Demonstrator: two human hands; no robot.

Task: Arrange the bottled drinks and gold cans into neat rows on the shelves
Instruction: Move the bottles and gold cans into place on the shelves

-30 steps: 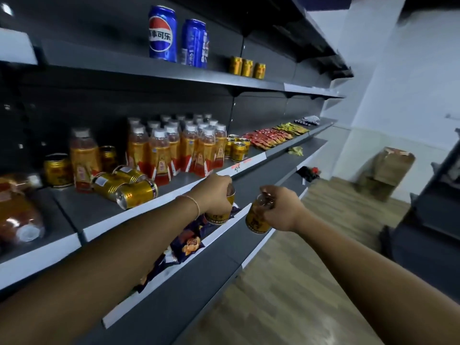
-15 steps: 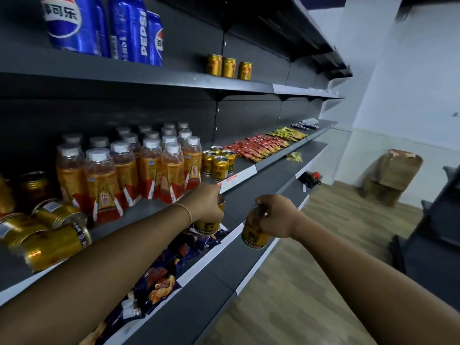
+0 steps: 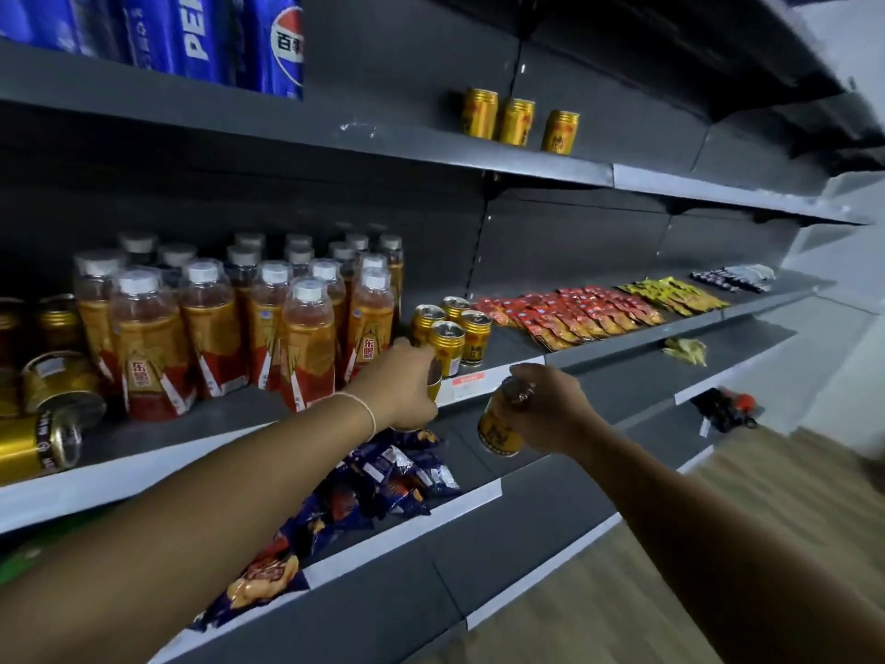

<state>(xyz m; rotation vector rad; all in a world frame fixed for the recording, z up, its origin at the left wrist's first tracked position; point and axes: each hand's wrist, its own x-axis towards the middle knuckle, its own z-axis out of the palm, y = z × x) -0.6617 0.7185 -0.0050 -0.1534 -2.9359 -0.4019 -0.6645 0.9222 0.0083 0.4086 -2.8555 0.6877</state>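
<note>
A half-hidden can (image 3: 434, 386) is enclosed by the left hand's (image 3: 407, 388) curled fingers; a tilted gold can (image 3: 497, 431) is gripped at its top by the right hand (image 3: 550, 409).

The left hand (image 3: 407, 383) grips a mostly hidden gold can (image 3: 435, 384) at the front edge of the middle shelf (image 3: 230, 424), just beside four upright cans (image 3: 448, 345) and the block of orange bottled drinks (image 3: 306, 337). The right hand (image 3: 546, 409) holds a tilted second can (image 3: 498, 431) by its top, in the air in front of that shelf. Fallen cans (image 3: 38, 445) lie on their sides at the shelf's left end, three more gold cans (image 3: 515, 119) stand on the upper shelf (image 3: 383, 136) well apart from tall blue cans (image 3: 277, 45), and blue snack bags (image 3: 388, 481) lie below the left wrist.
</note>
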